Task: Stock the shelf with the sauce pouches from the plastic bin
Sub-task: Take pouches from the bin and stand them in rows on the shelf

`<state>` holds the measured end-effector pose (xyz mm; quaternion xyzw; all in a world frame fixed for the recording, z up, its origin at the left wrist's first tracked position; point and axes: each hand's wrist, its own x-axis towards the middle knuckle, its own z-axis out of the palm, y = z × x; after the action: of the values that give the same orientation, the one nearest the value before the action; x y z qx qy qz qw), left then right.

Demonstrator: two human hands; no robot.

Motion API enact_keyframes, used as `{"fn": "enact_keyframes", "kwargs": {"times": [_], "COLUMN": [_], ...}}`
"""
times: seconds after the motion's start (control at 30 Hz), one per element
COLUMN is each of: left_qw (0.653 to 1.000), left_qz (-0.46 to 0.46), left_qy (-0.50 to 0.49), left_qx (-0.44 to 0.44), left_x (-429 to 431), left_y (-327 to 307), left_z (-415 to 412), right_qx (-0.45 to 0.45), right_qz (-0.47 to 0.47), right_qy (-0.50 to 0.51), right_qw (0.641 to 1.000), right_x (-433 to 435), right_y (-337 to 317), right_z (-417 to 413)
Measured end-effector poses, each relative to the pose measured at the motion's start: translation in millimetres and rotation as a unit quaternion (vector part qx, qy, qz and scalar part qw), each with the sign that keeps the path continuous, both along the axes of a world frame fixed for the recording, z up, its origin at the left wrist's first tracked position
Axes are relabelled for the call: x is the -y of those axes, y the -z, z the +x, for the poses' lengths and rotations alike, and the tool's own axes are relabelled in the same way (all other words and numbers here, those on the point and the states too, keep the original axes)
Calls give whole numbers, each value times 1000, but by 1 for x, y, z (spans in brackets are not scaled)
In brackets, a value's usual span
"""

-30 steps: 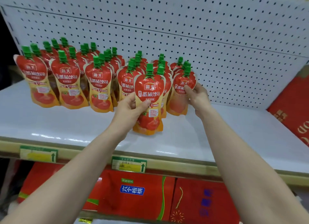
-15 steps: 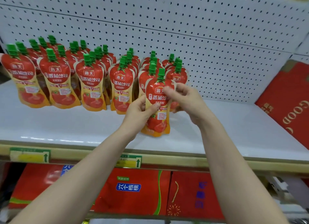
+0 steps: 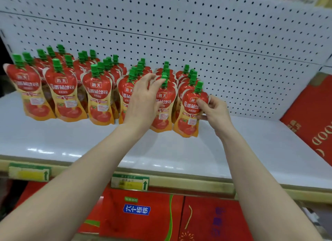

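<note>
Red sauce pouch [image 3: 193,111] pinched in right hand [image 3: 214,113] at right end of row [image 3: 100,97], back from shelf [image 3: 179,151] front edge, left hand [image 3: 143,100] loose on neighbour pouch [image 3: 162,104]; prob squaring up, next = gentle let-go.

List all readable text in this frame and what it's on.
"海天": logo on the sauce pouches
"番茄沙司": below the logo on the same pouches
"六个核桃": blue label on the red box below the shelf
"OOD": gold letters on the red box at right, start cut off
Price tags on the shelf edge: blurred, unreadable
Small print on the pouches: too small to read
</note>
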<state>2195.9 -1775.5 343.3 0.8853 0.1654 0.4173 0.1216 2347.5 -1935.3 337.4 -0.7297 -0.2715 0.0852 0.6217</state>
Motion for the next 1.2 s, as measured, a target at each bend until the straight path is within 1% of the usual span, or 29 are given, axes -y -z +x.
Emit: {"fn": "enact_keyframes", "kwargs": {"times": [0.13, 0.23, 0.3, 0.33, 0.43, 0.7, 0.8, 0.87, 0.9, 0.93, 1.0, 1.03, 1.07, 1.13, 1.2], "left_qw": [999, 998, 997, 996, 996, 996, 995, 995, 995, 995, 993, 992, 992, 995, 996], "left_qz": [30, 43, 56, 61, 61, 64, 70, 81, 88, 95, 105, 104, 95, 67, 53], "left_qy": [-12, -11, -11, -8, 3, 22, 35, 44, 44, 36, 2, -19, -41, -68, -69], "left_qx": [-39, -52, -58, -59, -60, -57, -59, -41, -20, 5, 53, 65, 66, 39, -1], "left_x": [-5, -9, -11, -12, -15, -20, -22, -25, -28, -32, -43, -50, -57, -69, -77], "left_y": [3, 7, 8, 9, 9, 9, 9, 9, 8, 7, 6, 6, 6, 6, 5], "left_z": [10, 15, 16, 16, 16, 17, 16, 12, 7, 2, -12, -18, -23, -29, -29], "right_qx": [25, 30, 51, 60, 63, 74, 53, 40, 57, 96, 211, 260, 297, 346, 363], "right_qz": [-7, -65, -114, -123, -122, -150, -154, -146, -133, -112, -56, -39, -46, -112, -187], "right_qy": [-9, -5, 24, 43, 75, 82, 69, 85, 118, 168, 246, 245, 221, 148, 95], "right_qw": [1000, 997, 992, 990, 988, 982, 984, 985, 982, 975, 944, 933, 928, 920, 908], "right_x": [-13, -12, -13, -15, -23, -34, -31, -25, -22, -18, -15, -18, -24, -43, -62], "right_y": [3, 14, 26, 31, 36, 30, 26, 18, 12, 4, -11, -18, -22, -25, -24], "right_z": [9, 8, 5, 3, 0, 2, 0, -6, -11, -18, -34, -42, -48, -57, -59]}}
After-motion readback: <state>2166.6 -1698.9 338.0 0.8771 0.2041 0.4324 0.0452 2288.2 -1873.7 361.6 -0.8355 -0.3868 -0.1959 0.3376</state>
